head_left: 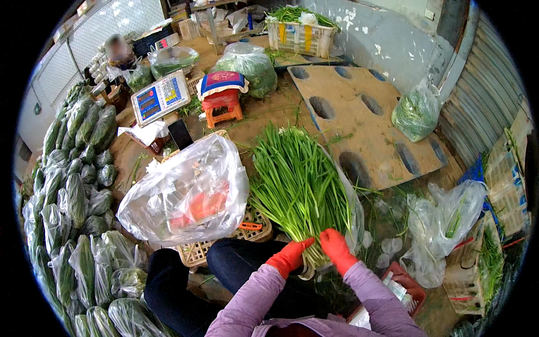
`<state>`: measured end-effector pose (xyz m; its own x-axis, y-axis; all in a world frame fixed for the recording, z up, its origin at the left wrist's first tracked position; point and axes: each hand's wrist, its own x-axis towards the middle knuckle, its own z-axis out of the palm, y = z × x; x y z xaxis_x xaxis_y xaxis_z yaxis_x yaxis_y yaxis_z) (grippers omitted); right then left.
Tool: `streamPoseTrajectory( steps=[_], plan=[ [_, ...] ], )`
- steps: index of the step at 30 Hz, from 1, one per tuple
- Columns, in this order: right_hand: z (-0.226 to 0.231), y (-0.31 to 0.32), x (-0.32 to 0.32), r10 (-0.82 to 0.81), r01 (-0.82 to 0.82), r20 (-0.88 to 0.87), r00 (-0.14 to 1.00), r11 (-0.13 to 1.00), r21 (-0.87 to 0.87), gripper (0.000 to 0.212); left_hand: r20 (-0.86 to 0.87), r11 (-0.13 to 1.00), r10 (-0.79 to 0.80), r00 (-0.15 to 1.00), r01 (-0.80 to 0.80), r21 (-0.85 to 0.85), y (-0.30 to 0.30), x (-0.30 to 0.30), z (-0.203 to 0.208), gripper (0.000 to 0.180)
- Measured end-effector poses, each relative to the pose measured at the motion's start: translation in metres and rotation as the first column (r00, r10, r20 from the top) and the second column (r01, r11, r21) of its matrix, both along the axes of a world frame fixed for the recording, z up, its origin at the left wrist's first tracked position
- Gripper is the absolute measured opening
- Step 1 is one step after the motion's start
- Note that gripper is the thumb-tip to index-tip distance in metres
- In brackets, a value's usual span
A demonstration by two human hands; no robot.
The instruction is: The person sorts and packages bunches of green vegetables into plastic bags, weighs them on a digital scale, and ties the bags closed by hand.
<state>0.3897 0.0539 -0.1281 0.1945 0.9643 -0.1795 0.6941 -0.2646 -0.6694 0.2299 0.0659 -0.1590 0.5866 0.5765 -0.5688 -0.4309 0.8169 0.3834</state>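
A large bunch of garlic chives (300, 180) lies in front of me, leaves fanned away and pale stem ends toward my lap. Clear plastic shows along its right side. My left hand (289, 257), in a red glove, is closed at the left of the stem ends. On their right side, my right hand (337, 250), also red-gloved, is closed with its fingertips at the stems. Left of the bunch, an open clear plastic bag (185, 191) rests over a tan plastic crate (193, 254), with something red showing through. An orange-handled tool (250, 226) lies on the crate.
Bagged green vegetables (84, 196) are heaped along the left. Beyond the crate are a digital scale (161, 98) and a red stool (222, 106) with a cushion. A board with holes (359, 118) lies ahead right. Another person (115, 56) is at far left.
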Motion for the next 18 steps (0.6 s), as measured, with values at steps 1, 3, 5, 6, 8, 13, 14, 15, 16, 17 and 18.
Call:
streamPoseTrajectory(
  steps=[1, 3, 5, 6, 8, 13, 14, 15, 16, 17, 18],
  plan=[
    [0.01, -0.002, -0.019, 0.035, -0.035, 0.009, 0.999, 0.999, -0.013, 0.035, 0.016, 0.996, -0.005, 1.0, 0.003, 0.086, -0.001, -0.006, -0.005, 0.037],
    [0.028, -0.006, -0.044, 0.073, -0.073, 0.014, 0.997, 0.997, -0.026, 0.035, 0.014, 0.988, 0.014, 1.0, -0.016, 0.156, -0.003, -0.02, -0.01, 0.045],
    [0.053, -0.008, -0.058, 0.089, -0.084, -0.067, 0.994, 0.993, 0.078, 0.034, 0.106, 0.985, 0.071, 0.992, -0.086, 0.146, -0.007, -0.029, -0.001, 0.045],
    [0.068, -0.007, -0.063, 0.091, -0.086, -0.07, 0.993, 0.993, 0.081, 0.034, 0.202, 0.982, 0.121, 0.972, -0.148, 0.121, -0.011, -0.032, 0.004, 0.046],
    [0.087, -0.007, -0.066, 0.164, -0.124, -0.188, 0.968, 0.97, 0.208, 0.034, 0.246, 0.971, 0.122, 0.962, -0.166, 0.169, -0.015, -0.036, 0.04, 0.048],
    [0.108, 0.001, -0.06, 0.191, -0.165, -0.5, 0.844, 0.982, 0.096, 0.03, 0.16, 0.985, 0.152, 0.975, -0.163, 0.057, -0.016, -0.048, 0.069, 0.036],
    [0.122, 0.006, -0.055, 0.197, -0.169, -0.499, 0.844, 0.98, 0.101, 0.03, 0.168, 0.975, 0.128, 0.977, -0.155, 0.16, -0.017, -0.05, 0.065, 0.036],
    [0.133, 0.01, -0.049, 0.144, 0.011, -0.572, 0.808, 0.966, 0.258, 0.031, 0.147, 0.965, 0.198, 0.969, -0.219, 0.145, -0.018, -0.052, 0.055, 0.037],
    [0.137, 0.01, -0.038, 0.095, 0.212, -0.644, 0.759, 0.899, 0.383, 0.034, 0.148, 0.965, 0.199, 0.969, -0.22, 0.142, -0.018, -0.052, 0.051, 0.037],
    [0.125, 0.012, -0.02, 0.096, 0.209, -0.643, 0.76, 0.901, 0.381, 0.034, 0.092, 0.968, 0.199, 0.976, -0.21, 0.139, -0.018, -0.052, 0.048, 0.037],
    [0.104, 0.015, 0.008, -0.043, 0.222, -0.557, 0.83, 0.941, 0.257, 0.038, 0.041, 0.972, 0.181, 0.983, -0.185, 0.142, -0.016, -0.047, 0.048, 0.037]
  ],
)
